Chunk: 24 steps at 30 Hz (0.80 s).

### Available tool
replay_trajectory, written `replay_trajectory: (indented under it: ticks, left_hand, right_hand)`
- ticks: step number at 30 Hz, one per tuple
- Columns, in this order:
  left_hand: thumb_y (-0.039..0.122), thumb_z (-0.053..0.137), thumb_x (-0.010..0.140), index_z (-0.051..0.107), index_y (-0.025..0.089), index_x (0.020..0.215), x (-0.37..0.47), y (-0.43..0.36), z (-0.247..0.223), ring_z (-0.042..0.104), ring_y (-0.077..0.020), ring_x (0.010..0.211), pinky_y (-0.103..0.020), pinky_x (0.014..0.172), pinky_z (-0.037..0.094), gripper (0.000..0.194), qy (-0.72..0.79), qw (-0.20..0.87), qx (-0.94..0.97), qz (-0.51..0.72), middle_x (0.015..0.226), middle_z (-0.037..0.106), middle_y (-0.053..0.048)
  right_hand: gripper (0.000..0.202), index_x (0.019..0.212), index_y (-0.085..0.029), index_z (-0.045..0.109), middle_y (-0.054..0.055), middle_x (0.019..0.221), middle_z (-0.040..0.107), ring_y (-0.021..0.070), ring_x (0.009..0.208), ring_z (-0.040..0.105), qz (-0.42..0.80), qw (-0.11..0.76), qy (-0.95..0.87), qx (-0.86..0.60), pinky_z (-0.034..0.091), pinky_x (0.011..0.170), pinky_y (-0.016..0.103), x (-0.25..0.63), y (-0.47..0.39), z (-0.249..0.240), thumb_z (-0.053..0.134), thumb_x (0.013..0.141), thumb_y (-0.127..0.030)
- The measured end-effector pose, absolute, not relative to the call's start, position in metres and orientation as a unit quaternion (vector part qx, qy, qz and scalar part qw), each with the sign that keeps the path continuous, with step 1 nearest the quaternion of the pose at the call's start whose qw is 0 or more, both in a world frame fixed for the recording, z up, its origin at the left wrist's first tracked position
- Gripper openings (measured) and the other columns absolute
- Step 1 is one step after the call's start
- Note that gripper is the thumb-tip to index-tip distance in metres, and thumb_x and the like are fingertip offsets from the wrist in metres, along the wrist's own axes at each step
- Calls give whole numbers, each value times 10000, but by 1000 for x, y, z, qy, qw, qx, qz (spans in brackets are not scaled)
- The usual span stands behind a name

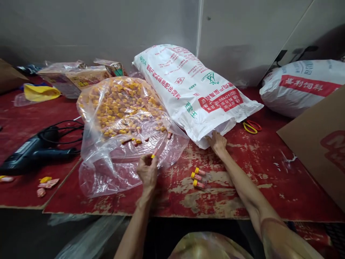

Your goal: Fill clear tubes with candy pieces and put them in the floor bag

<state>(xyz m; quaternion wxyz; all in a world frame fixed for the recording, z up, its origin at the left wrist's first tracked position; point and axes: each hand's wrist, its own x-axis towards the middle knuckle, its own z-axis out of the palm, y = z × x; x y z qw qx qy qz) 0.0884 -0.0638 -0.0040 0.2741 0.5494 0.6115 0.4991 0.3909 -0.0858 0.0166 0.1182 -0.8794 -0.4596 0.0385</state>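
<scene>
My left hand (147, 172) pinches a small yellow-capped tube with a red-and-white label (154, 153) over the mouth of a clear plastic bag. That clear bag (107, 160) lies on its side, filled with many yellow-capped pieces (126, 104). My right hand (217, 144) is at the open end of a white printed sack (172, 72), its fingertips partly hidden inside, so their grip does not show. Between my forearms, three yellow-capped clear tubes with red-and-white labels (199, 177) lie side by side on the worn red tabletop (178, 198).
A black heat gun (35, 151) with a coiled cord lies at left, with torn wrappers (48, 183) in front. Yellow-and-red-handled scissors (251, 127) rest beside the sack. Another white sack (302, 86) and a cardboard box (318, 144) stand at right; packaged boxes (86, 77) sit behind.
</scene>
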Motion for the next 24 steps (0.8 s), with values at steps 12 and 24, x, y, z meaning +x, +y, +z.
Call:
replay_trajectory:
  ticks: [12,24]
  left_hand:
    - [254,776,640,617,181,871,154,-158,8,593,-103,716,-215,672,484,289,420,656,400,483,788,622,13]
    - [286,578,832,702,190,1043,167,-188,-2,616,-183,998,-311,915,466,263,450,584,490,465,1049,678,-69]
  right_hand:
    - [475,1036,-238,433,-14,831,629,154,622,631,459,559,-374,-581,537,603,306,346,-191,22,696,682,-415]
    - [205,879,-190,615,27,838,598,148,761,565,319,513,-511,-612,456,675,260,295,-207,1,609,821,-387]
